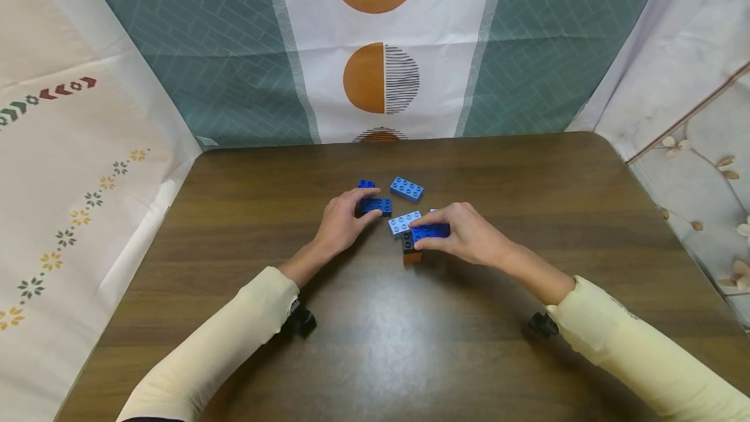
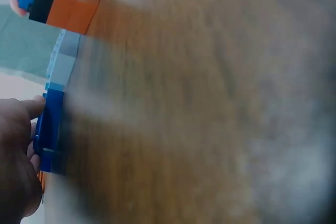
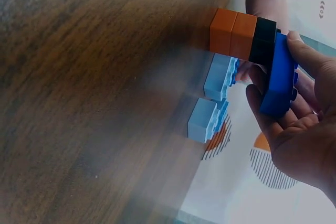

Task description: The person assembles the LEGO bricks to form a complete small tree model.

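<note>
Right wrist shows me two orange building bricks (image 3: 233, 33) — indistinct from head. Right hand (image 1: 469, 234) pinches blue brick (image 3: 278, 80), left hand (image 1: 342, 220) curls round second blue brick (image 1: 385, 208).

Head view faces down; closer wrist views share bricks (image 3: 233, 35).

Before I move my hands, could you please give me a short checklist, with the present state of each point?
1. The right hand grips the upper dark blue brick: ok.
2. The black brick sits on two orange bricks, stack upright: ok.
3. The upper dark blue brick covers every stud of the black brick: not ok, some show.
4. It is pressed fully down: cannot tell.
5. The left hand firmly grips the lower dark blue brick: cannot tell.
</note>
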Demonstrator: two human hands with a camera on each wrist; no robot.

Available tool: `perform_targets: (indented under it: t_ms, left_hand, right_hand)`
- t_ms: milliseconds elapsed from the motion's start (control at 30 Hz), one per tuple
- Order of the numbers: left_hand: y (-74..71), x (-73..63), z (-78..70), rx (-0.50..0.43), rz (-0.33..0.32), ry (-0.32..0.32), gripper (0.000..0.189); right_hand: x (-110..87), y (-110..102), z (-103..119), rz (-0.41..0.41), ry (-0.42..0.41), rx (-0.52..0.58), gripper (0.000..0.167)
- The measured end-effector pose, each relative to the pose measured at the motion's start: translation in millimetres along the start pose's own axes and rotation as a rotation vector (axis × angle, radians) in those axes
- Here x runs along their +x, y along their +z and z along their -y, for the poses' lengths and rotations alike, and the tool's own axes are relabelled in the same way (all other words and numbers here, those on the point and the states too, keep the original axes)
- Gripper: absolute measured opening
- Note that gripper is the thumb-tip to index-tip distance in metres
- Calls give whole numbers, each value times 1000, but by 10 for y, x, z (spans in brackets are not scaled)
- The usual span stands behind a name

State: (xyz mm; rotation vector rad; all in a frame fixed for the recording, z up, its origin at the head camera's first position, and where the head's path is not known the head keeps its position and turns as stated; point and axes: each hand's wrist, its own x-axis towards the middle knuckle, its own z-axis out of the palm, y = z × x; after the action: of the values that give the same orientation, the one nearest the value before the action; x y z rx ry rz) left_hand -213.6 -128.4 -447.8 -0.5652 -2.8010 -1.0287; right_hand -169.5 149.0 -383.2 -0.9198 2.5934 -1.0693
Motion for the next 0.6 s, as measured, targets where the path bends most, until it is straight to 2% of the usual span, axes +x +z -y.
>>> perform_targets:
  t_ms: [233,600]
  left_hand:
    - [51,62,60,17,22,-36,46]
    - [-71,32,67,-6,-3,-48,38]
  right_hand:
    - [0,4,4,1,10,7,39]
    - [-2,-4,8,2,18,21,40]
